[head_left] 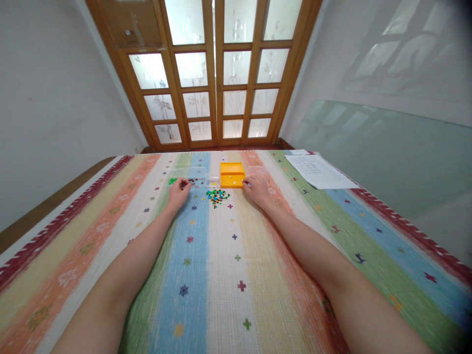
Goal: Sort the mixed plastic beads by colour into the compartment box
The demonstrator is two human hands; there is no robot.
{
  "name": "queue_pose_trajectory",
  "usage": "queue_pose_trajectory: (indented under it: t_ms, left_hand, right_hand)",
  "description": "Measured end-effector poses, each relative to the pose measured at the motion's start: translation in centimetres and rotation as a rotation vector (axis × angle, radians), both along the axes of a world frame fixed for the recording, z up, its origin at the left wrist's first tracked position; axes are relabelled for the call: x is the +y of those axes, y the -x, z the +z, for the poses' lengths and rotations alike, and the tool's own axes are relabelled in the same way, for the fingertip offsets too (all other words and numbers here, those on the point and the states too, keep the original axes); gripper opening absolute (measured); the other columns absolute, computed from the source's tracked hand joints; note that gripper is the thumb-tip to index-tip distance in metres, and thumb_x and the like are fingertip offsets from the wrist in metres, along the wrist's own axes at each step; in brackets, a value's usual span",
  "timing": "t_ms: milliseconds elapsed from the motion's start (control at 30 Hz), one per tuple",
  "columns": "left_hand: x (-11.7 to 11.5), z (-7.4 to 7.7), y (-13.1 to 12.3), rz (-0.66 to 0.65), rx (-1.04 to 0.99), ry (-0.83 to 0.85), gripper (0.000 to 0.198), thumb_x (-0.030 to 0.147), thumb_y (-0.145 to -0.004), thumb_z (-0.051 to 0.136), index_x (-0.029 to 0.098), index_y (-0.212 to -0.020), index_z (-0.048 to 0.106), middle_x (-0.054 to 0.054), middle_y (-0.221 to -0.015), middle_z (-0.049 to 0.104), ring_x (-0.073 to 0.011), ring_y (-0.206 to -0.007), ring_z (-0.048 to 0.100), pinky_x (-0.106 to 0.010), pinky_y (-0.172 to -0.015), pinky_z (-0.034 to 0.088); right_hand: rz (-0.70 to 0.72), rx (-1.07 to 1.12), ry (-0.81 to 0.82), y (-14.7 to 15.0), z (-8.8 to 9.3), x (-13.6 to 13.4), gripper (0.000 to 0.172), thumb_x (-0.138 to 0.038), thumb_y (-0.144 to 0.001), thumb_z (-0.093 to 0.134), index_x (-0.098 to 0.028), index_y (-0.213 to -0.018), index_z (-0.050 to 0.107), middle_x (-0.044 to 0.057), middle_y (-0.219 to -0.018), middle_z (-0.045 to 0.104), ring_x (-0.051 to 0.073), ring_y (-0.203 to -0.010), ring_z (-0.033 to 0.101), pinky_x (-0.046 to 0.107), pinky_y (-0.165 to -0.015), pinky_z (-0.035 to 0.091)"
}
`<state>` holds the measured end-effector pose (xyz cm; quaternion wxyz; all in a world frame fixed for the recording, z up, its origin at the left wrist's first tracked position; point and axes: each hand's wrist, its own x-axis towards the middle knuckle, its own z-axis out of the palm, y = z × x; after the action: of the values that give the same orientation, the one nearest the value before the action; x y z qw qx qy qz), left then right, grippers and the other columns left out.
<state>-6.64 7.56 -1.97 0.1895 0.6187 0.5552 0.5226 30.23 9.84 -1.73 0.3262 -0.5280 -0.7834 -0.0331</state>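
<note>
Left hand (179, 193) and right hand (256, 189) curl, fingertip gap and contents unclear, flanking colourful pieces (217, 196) seemingly placed for reach at twelve o'clock.

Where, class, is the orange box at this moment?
The orange box sits mid-frame in the head view, just beyond the pile of colourful pieces, with the right hand at its right side.

Orange box (226, 182) — open; colourful pieces (218, 196) — heaped
</note>
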Motion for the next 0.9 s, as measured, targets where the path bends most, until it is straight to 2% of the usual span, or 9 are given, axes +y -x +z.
queue_pose_trajectory:
  t_ms: [167, 333, 467, 533, 633, 700, 800, 900]
  left_hand:
    - [1.6, -0.8, 3.0, 0.135, -0.174, -0.074, 0.015, 0.031, -0.083, 0.061, 0.019, -0.092, 0.063, 0.000, -0.078, 0.059, -0.0145, -0.068, 0.054, -0.025, -0.064, 0.044]
    - [2.2, -1.0, 4.6, 0.218, -0.308, -0.043, 0.020, 0.031, -0.082, 0.060, 0.018, -0.097, 0.064, 0.000, -0.078, 0.060, -0.0127, -0.063, 0.054, -0.023, -0.060, 0.044]
    - [1.9, -0.8, 4.5, 0.189, -0.335, 0.035, 0.038, 0.029, -0.084, 0.057, 0.018, -0.121, 0.061, -0.006, -0.099, 0.071, -0.0111, -0.057, 0.054, -0.024, -0.057, 0.046]
    - [1.4, -0.5, 4.0, 0.166, -0.225, 0.053, 0.043, 0.028, -0.085, 0.056, 0.019, -0.128, 0.060, -0.007, -0.107, 0.072, -0.0112, -0.056, 0.054, -0.026, -0.057, 0.047]
    - [0.4, 0.1, 2.7, 0.107, 0.083, 0.035, 0.032, 0.031, -0.088, 0.058, 0.020, -0.116, 0.069, -0.006, -0.103, 0.073, -0.0145, -0.063, 0.058, -0.030, -0.067, 0.049]
    - [-0.4, 0.5, 1.6, -0.005, 0.292, 0.009, 0.024, 0.033, -0.089, 0.058, 0.021, -0.105, 0.073, -0.004, -0.098, 0.073, -0.0171, -0.071, 0.060, -0.032, -0.074, 0.049]
    - [-1.6, 1.1, -0.2, -0.218, 0.520, -0.012, 0.021, 0.034, -0.091, 0.057, 0.022, -0.099, 0.073, -0.004, -0.097, 0.071, -0.0193, -0.079, 0.062, -0.034, -0.078, 0.048]
    - [-2.4, 1.5, -1.7, -0.293, 0.662, -0.020, 0.017, 0.035, -0.090, 0.060, 0.023, -0.089, 0.072, -0.006, -0.092, 0.069, -0.0222, -0.085, 0.062, -0.035, -0.079, 0.047]
  right_hand:
    - [0.006, -0.010, 0.019, 0.1, 0.1, 0.0, 0.020, -0.025, -0.096, 0.055, -0.020, -0.098, 0.074, 0.009, -0.102, 0.074, 0.026, -0.100, 0.061, 0.039, -0.093, 0.036]
    - [0.022, -0.024, 0.021, 0.2, 0.2, -0.2, 0.022, -0.026, -0.097, 0.054, -0.019, -0.099, 0.075, 0.010, -0.102, 0.074, 0.026, -0.101, 0.061, 0.039, -0.093, 0.036]
    - [0.026, -0.023, 0.014, 0.3, 0.3, -0.4, 0.021, -0.025, -0.096, 0.055, -0.019, -0.098, 0.075, 0.010, -0.103, 0.075, 0.026, -0.101, 0.061, 0.039, -0.093, 0.036]
    - [0.036, -0.020, 0.011, 0.3, 0.4, -0.5, 0.022, -0.025, -0.096, 0.055, -0.019, -0.098, 0.075, 0.010, -0.102, 0.075, 0.026, -0.101, 0.061, 0.039, -0.093, 0.036]
    - [0.057, -0.025, 0.012, 0.3, 0.4, -0.5, 0.022, -0.025, -0.096, 0.054, -0.019, -0.098, 0.075, 0.009, -0.101, 0.074, 0.026, -0.100, 0.061, 0.038, -0.093, 0.037]
    - [0.066, -0.033, 0.014, 0.4, 0.5, -0.6, 0.022, -0.026, -0.096, 0.054, -0.019, -0.098, 0.075, 0.009, -0.102, 0.074, 0.025, -0.100, 0.061, 0.038, -0.093, 0.038]
    - [0.090, -0.045, 0.017, 0.4, 0.5, -0.7, 0.021, -0.025, -0.097, 0.055, -0.019, -0.099, 0.074, 0.009, -0.102, 0.074, 0.025, -0.100, 0.061, 0.038, -0.093, 0.039]
    - [0.113, -0.065, 0.027, 0.5, 0.6, -0.9, 0.019, -0.024, -0.096, 0.056, -0.019, -0.099, 0.074, 0.010, -0.102, 0.074, 0.025, -0.100, 0.061, 0.038, -0.093, 0.039]
